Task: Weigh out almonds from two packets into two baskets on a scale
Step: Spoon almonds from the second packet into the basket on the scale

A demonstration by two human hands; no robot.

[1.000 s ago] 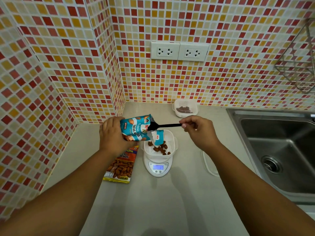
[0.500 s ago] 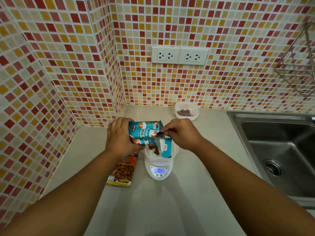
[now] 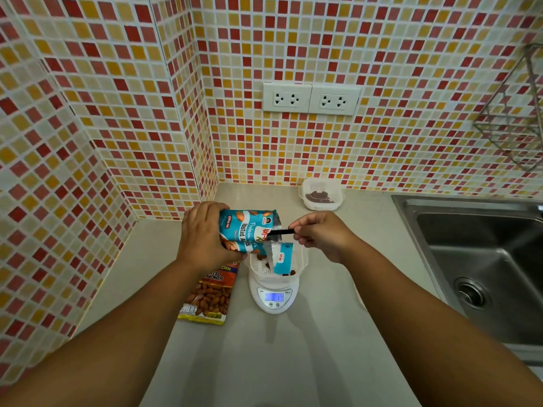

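Left hand [image 3: 202, 236]: fingers curled round a blue almond packet [image 3: 248, 230], held on its side above the scale, its torn flap hanging down over the basket. Right hand [image 3: 321, 235]: fingers pinched on the handle of a black spoon [image 3: 280, 232], whose far end reaches into the packet's open mouth; the bowl of the spoon is hidden there. White basket [image 3: 299, 259]: sits on the scale, a few almonds [image 3: 292, 272] visible inside, mostly hidden behind the flap. Scale [image 3: 274, 298]: white, round-fronted, on the bench [image 3: 264, 362], display lit blue, digits too blurred to read. Second packet [image 3: 210, 298]: orange and yellow, printed with almonds, lying flat on the bench just left of the scale, its upper end under the left wrist. Second basket [image 3: 321, 195]: white, with dark contents inside, standing on the bench at the back wall, well apart from the scale. Sink [image 3: 482, 259]: steel, set into the bench at the right. Sockets [image 3: 311, 98]: two white double plates on the tiled wall above the bench. Wire rack [image 3: 514, 113]: fixed on the wall at the upper right.
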